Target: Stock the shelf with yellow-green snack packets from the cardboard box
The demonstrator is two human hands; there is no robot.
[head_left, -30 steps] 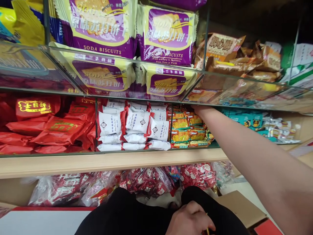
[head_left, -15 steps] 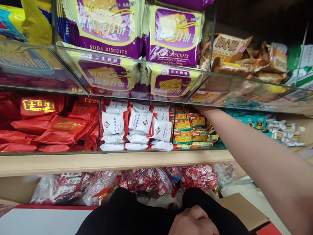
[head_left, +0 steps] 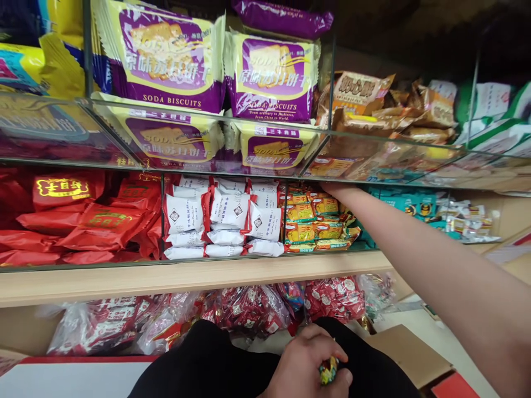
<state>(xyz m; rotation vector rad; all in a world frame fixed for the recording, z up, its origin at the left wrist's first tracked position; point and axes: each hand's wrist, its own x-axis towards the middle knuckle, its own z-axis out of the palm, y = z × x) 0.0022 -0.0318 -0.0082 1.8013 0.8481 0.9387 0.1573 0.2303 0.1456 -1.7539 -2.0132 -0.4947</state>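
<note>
My left hand (head_left: pixel 309 362) is curled near my lap, its fingers closed round a small packet in green and yellow wrapping (head_left: pixel 328 370). My right hand (head_left: pixel 337 188) reaches into the compartment of small orange and yellow packets (head_left: pixel 301 213); its fingers are hidden under the upper shelf's edge. Those packets lie in stacked rows just left of my right forearm. White packets with red ends (head_left: pixel 227 209) fill the compartment to the left of them.
Red packets (head_left: pixel 102 221) lie at the left. Purple soda biscuit packs (head_left: pixel 271 77) stand on the glass-fronted shelf above. Teal packets (head_left: pixel 409 204) are beyond my forearm. Below are filled plastic bags (head_left: pixel 253 307) and a cardboard flap (head_left: pixel 409 354).
My left hand has risen and turned, and the packet in it now shows. The view has shifted slightly, with the shelves appearing further left. My right hand remains inside the compartment.
</note>
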